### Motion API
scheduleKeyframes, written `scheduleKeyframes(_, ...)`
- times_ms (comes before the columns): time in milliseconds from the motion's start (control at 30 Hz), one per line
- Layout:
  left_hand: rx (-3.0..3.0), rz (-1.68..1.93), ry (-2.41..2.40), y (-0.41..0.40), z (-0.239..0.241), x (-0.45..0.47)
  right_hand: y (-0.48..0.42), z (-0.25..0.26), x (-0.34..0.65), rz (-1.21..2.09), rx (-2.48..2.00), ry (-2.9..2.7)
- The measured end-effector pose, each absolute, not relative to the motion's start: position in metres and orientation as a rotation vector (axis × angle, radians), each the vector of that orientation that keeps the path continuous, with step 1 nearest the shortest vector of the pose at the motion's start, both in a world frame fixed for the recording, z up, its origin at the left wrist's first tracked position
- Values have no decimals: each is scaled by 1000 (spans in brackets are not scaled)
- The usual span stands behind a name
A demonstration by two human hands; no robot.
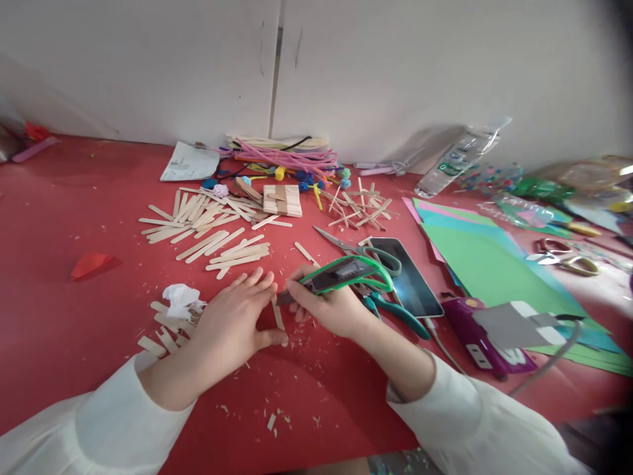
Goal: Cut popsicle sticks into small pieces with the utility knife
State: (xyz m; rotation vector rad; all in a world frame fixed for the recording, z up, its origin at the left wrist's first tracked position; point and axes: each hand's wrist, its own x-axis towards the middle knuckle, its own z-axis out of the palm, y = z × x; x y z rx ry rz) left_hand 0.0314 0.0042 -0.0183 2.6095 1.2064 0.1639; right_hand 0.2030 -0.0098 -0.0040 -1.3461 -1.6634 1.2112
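My right hand [329, 307] grips a green-and-black utility knife [341, 272], its blade pointing left and down. The blade end is close beside a wooden craft stick [278, 314]; whether it touches is unclear. My left hand [237, 323] rests low over the table, thumb at the stick's near end and index finger at its far end, pinning it down. Small wood shavings [301, 340] lie around the stick. Left of my wrist are several short cut stick pieces [171, 333] under a crumpled white tissue [182, 300]. Loose craft sticks [237, 254] spread beyond my hands.
The red table [297, 409] meets a white wall. Scissors [346, 244], teal-handled pliers [400, 315], a phone [405, 277] and a purple box [487, 336] with a charger lie right. Coloured paper [475, 257], a plastic bottle [457, 161] and pink pipe cleaners [287, 155] are farther off.
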Motion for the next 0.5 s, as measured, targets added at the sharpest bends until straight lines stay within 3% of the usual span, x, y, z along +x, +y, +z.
scheduleKeyframes(267,2623,212,1227,2,-21,30,-12,-21,194,1384,-1390,-974)
scheduleKeyframes(400,2615,186,1217,2,-20,30,-14,-17,197,1335,-1421,-1143)
scheduleKeyframes(500,2601,199,1201,3,-20,30,-21,-12,201,1033,-1392,-1541)
